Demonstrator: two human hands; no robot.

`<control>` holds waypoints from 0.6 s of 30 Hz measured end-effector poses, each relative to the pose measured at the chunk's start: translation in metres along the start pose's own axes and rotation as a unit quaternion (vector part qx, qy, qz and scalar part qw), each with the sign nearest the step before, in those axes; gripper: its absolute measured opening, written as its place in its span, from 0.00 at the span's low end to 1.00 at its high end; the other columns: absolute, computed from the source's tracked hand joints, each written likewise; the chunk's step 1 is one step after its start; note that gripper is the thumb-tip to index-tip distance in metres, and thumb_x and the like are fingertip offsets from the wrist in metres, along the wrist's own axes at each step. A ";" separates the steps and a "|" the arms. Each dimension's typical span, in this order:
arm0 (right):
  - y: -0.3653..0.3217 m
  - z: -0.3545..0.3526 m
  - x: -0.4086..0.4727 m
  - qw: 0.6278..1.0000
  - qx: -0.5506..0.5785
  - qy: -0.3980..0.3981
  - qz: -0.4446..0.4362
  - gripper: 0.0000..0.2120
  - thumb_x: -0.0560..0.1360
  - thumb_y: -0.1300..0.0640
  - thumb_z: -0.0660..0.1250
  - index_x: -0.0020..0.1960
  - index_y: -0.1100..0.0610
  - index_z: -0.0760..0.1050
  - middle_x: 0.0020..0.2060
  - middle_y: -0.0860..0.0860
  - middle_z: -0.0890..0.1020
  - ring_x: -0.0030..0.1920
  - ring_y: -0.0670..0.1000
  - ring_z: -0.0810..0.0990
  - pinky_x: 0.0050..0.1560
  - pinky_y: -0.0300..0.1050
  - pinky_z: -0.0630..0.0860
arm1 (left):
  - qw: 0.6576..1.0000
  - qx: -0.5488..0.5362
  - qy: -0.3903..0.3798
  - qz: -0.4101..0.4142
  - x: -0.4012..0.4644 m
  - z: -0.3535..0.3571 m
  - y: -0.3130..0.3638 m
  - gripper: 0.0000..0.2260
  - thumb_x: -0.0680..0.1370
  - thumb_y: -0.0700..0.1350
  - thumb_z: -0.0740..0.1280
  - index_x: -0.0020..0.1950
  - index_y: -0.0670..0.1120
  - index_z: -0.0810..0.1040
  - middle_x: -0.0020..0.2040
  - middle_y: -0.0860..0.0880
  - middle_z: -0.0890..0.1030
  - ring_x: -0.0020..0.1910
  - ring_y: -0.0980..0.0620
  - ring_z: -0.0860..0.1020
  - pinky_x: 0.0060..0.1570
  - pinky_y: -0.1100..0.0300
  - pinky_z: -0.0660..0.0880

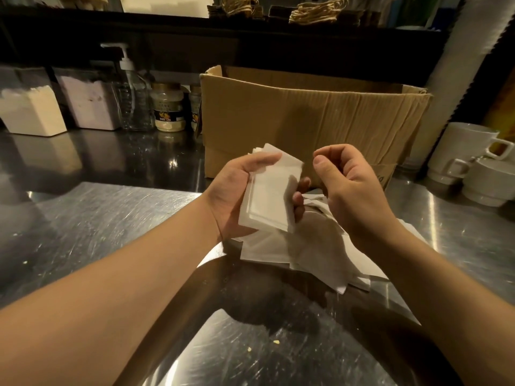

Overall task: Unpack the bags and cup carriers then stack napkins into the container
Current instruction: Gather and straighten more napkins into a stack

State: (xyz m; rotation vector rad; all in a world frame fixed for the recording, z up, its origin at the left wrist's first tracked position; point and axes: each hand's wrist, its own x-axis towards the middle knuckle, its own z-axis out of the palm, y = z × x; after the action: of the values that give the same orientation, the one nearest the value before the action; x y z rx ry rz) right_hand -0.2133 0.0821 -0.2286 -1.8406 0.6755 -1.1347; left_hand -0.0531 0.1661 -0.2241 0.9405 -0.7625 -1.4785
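Note:
My left hand (231, 190) holds a small stack of white napkins (271, 195) above the steel counter, thumb on top and fingers curled underneath. My right hand (351, 185) hovers just to the right of the stack, fingers curled with thumb near the index finger; nothing shows between them. Below both hands a loose pile of white napkins (315, 252) lies spread on the counter. An open brown cardboard box (306, 115) stands right behind the hands.
The steel counter (97, 218) stretches to the left. Clear tubs of powder (30, 112), a pump bottle (132, 96) and jars (168, 108) line the back left. Stacked white cups (471, 160) stand at the right. A dark shelf with twine-handled bags (317, 9) runs above.

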 end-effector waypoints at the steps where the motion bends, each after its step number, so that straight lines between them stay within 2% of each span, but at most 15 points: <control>1: 0.001 -0.001 0.000 1.000 -0.010 -0.010 0.006 0.02 0.82 0.56 0.65 0.54 0.50 0.74 0.45 0.46 0.81 0.45 0.41 0.82 0.44 0.35 0.80 | 1.000 -0.030 -0.007 0.002 0.001 -0.002 0.003 0.28 0.72 0.55 0.68 0.70 0.45 0.73 0.50 0.43 0.81 0.41 0.48 0.80 0.45 0.54 0.80; 4: 0.005 0.000 -0.001 0.988 -0.121 -0.092 0.014 0.03 0.79 0.54 0.70 0.51 0.49 0.76 0.44 0.46 0.81 0.43 0.45 0.81 0.42 0.38 0.80 | 0.993 -0.116 -0.029 0.009 0.003 -0.010 0.009 0.27 0.76 0.57 0.66 0.71 0.44 0.71 0.50 0.43 0.79 0.41 0.49 0.77 0.46 0.54 0.77; 8: 0.005 0.003 -0.005 0.941 -0.280 -0.181 -0.055 0.07 0.75 0.48 0.74 0.50 0.46 0.79 0.46 0.40 0.77 0.46 0.42 0.75 0.42 0.35 0.71 | 0.986 -0.161 -0.039 0.030 0.003 -0.016 0.014 0.26 0.78 0.59 0.65 0.70 0.45 0.70 0.50 0.44 0.78 0.42 0.49 0.75 0.47 0.55 0.75; 11: 0.003 0.006 -0.007 0.914 -0.322 -0.241 -0.052 0.13 0.73 0.44 0.75 0.56 0.42 0.79 0.51 0.37 0.75 0.54 0.42 0.72 0.53 0.41 0.73 | 0.984 -0.167 -0.022 0.048 0.002 -0.017 0.017 0.25 0.77 0.59 0.65 0.69 0.45 0.71 0.50 0.44 0.79 0.42 0.49 0.76 0.45 0.55 0.77; 14: 0.003 0.010 -0.009 0.887 -0.350 -0.294 -0.065 0.19 0.72 0.41 0.76 0.62 0.40 0.79 0.58 0.34 0.71 0.62 0.42 0.69 0.67 0.46 0.69 | 0.982 -0.179 -0.016 0.059 0.003 -0.018 0.018 0.25 0.77 0.58 0.65 0.69 0.46 0.71 0.50 0.44 0.78 0.42 0.49 0.75 0.46 0.55 0.76; 16: 0.002 0.012 -0.010 0.878 -0.349 -0.325 -0.053 0.22 0.72 0.40 0.75 0.65 0.39 0.77 0.62 0.34 0.70 0.64 0.42 0.69 0.67 0.44 0.69 | 0.981 -0.185 -0.011 0.061 0.003 -0.018 0.018 0.24 0.77 0.58 0.65 0.67 0.46 0.72 0.50 0.44 0.79 0.42 0.50 0.75 0.46 0.55 0.76; 18: 0.001 0.015 -0.011 0.872 -0.353 -0.336 -0.050 0.24 0.73 0.40 0.75 0.66 0.38 0.75 0.64 0.36 0.72 0.62 0.42 0.71 0.61 0.39 0.71 | 0.980 -0.190 -0.006 0.066 0.002 -0.017 0.019 0.23 0.77 0.58 0.65 0.66 0.45 0.73 0.49 0.44 0.79 0.41 0.50 0.75 0.45 0.56 0.76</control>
State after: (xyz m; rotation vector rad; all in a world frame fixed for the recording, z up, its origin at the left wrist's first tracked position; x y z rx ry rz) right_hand -0.2049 0.0957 -0.2380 -2.7065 0.6106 -0.2093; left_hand -0.0292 0.1623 -0.2159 0.5805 -0.5145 -1.4484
